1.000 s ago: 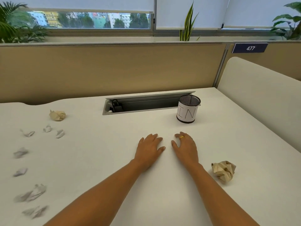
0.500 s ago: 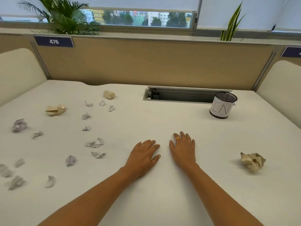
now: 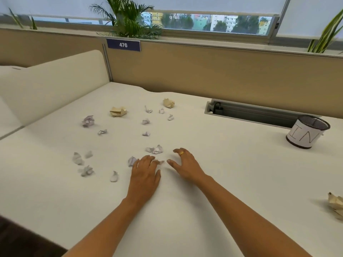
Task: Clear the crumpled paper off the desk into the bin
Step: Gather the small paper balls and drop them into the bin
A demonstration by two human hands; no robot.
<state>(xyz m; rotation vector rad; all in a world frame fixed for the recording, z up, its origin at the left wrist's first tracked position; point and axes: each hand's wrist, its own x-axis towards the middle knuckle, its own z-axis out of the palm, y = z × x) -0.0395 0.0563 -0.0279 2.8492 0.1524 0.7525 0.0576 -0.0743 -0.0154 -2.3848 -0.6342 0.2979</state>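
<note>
Pickup, seemingly just starting. Lays left hand [image 3: 144,175] down, fingers straight and spread, tips at crumpled paper scrap [image 3: 161,161] near centre; poises right hand [image 3: 185,166] beside it, loosely open, empty. Calls next for a pinch, then a carry to mesh bin [image 3: 306,134] far right.

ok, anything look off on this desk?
Yes: crumpled paper scraps litter the left half of the desk, far from the mesh bin at right. One tan ball lies alone at the right edge. Nothing looks spilled or damaged.
</note>
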